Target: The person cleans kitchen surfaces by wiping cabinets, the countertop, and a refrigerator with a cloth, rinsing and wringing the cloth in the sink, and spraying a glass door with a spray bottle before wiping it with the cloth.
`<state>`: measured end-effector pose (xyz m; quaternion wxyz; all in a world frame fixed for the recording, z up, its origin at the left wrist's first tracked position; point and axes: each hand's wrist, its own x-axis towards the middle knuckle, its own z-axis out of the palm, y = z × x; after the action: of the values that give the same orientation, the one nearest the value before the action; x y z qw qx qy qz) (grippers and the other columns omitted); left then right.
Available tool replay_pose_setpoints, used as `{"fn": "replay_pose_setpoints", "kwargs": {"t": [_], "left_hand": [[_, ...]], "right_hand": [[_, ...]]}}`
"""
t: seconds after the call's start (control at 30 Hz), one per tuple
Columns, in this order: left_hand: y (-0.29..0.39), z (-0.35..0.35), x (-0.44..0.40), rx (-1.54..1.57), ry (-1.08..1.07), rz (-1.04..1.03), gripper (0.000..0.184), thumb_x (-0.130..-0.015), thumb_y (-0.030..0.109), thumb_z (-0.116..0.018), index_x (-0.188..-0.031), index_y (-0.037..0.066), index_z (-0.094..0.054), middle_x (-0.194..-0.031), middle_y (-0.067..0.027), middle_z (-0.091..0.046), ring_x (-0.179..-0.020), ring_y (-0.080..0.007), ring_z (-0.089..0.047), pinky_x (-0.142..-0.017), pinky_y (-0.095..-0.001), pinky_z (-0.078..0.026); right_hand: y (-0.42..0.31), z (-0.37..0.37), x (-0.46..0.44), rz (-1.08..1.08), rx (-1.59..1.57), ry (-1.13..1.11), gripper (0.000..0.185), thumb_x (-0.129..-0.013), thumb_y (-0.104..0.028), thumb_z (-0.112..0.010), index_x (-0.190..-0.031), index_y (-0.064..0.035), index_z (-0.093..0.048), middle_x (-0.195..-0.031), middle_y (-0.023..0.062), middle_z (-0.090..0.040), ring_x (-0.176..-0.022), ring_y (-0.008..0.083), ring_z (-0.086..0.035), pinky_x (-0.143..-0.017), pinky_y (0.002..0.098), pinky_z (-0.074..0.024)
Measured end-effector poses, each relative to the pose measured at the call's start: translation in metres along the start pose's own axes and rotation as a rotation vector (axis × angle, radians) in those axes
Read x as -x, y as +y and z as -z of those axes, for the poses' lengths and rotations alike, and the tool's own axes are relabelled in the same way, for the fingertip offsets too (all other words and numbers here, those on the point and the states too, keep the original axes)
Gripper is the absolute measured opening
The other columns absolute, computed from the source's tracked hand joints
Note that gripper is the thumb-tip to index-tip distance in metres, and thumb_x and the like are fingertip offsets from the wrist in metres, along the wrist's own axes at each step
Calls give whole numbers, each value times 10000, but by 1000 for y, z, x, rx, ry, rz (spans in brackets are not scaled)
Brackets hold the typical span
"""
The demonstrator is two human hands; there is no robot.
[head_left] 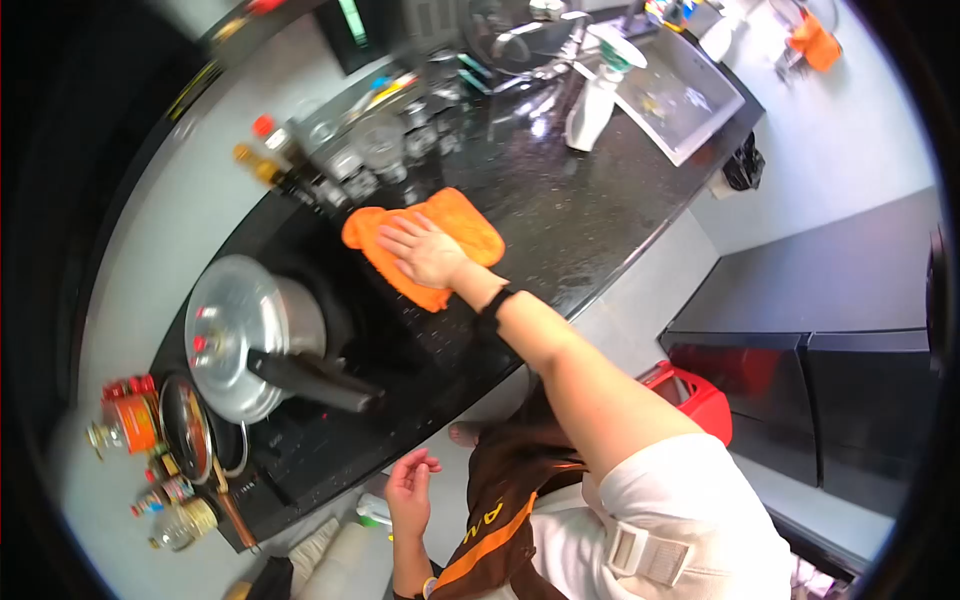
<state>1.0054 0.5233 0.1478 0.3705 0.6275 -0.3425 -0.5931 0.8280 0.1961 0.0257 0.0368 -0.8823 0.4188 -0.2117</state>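
Note:
My right hand (425, 252) lies flat with spread fingers on an orange cloth (468, 225), pressing it to the black countertop (560, 215). The cloth is spread out and partly bunched at its left end. A dark band circles the right wrist. My left hand (410, 490) hangs in front of the counter's near edge, its fingers loosely bent, the thumb apart, and nothing in it. Left of the cloth stands a silver pressure cooker (235, 340) with a black handle (315, 380) that points toward the near edge.
Bottles (270, 165) and glasses (380, 145) line the back wall. A white spray bottle (595, 105) stands near the sink (680, 95). A frying pan (185, 425) and several jars (130, 420) sit at the far left. Below are a red plastic stool (700, 405) and dark cabinets (860, 400).

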Motion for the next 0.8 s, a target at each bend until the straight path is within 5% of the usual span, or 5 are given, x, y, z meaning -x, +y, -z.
{"fn": "replay_pose_setpoints", "kwargs": {"t": [0.23,0.37,0.57,0.67,0.8], "left_hand": [[38,-146,-68,-166,-213,-18,203,-903,28,-491,-1088,-20,-560,-917,-88,-637,-816,-138,-616,-776,-261,-482],[59,-233,-114,-221,-356,4,202,-903,64,-512,-1086,-5,-566,-907,-83,-638,-804,-143,-616,-720,-241,-448],[105,-323,-140,-290,-506,-94,201,-894,-17,-477,-1079,-37,-556,-918,-94,-630,-831,-142,-610,-792,-272,-487],[118,-329,-136,-365,-519,-119,199,-895,-16,-479,-1078,-39,-554,-915,-93,-628,-837,-141,-608,-791,-269,-486],[130,-342,-143,-396,-567,-89,190,-902,3,-479,-1071,-33,-560,-905,-87,-625,-817,-137,-603,-771,-260,-485]], "right_hand": [[96,96,191,-219,-43,-89,552,-897,-351,-431,-1385,-106,-351,-1460,76,-292,-1374,269,-200,-1123,471,-115],[241,167,280,-765,308,78,599,-824,-312,-519,-1355,-69,-384,-1412,129,-349,-1344,328,-250,-1093,505,-172],[449,221,297,-1309,601,419,547,-875,-318,-452,-1337,-30,-399,-1417,134,-350,-1333,313,-262,-1075,550,-165],[427,218,299,-1399,530,481,539,-873,-295,-451,-1335,-22,-397,-1426,143,-330,-1337,318,-254,-1045,561,-234],[277,186,292,-1195,286,505,621,-850,-160,-509,-1364,83,-258,-1445,270,-174,-1321,522,-106,-1018,498,-351]]}}
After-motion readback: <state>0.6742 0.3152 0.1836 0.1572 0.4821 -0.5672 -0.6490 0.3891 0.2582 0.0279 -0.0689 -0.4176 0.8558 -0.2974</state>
